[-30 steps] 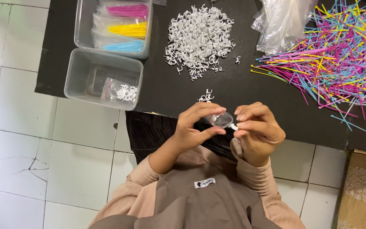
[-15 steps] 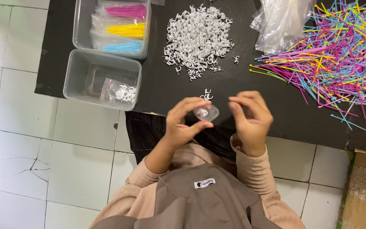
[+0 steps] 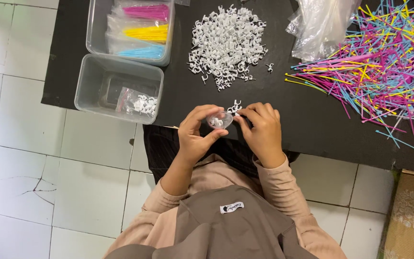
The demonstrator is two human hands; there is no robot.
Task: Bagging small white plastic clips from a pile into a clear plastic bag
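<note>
Left hand (image 3: 195, 136) grips a small clear bag (image 3: 219, 120) of white clips at the near edge of the black worktop (image 3: 178, 96). Right hand (image 3: 262, 132) has its fingertips pinched at the bag's mouth, a few loose clips (image 3: 235, 105) just beyond them. Farther back: pile of white clips (image 3: 226, 45). Right of it: crumpled clear plastic bags (image 3: 319, 26) and a spread of coloured sticks (image 3: 384, 62). Left: clear tub (image 3: 85, 88) holding one filled bag (image 3: 135, 102); second tub (image 3: 92, 29) with pink, yellow and blue packs.
</note>
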